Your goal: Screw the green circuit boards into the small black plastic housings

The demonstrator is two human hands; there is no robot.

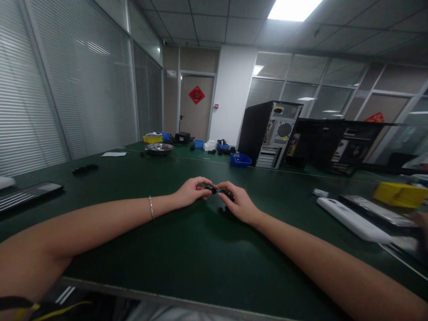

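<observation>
Pinching a small black part (211, 188) between thumb and forefinger, the left hand (191, 191) meets the right hand (238, 204) just above the green bench (187, 249). The right hand's fingers (224, 187) close narrowly on a second dark piece (228, 194) that touches the first. Well beyond the fingers sit a blue bin (240, 159) and a computer tower (270, 133); to their right lies a white panel (351, 219); far to their left, a keyboard (26, 194)
</observation>
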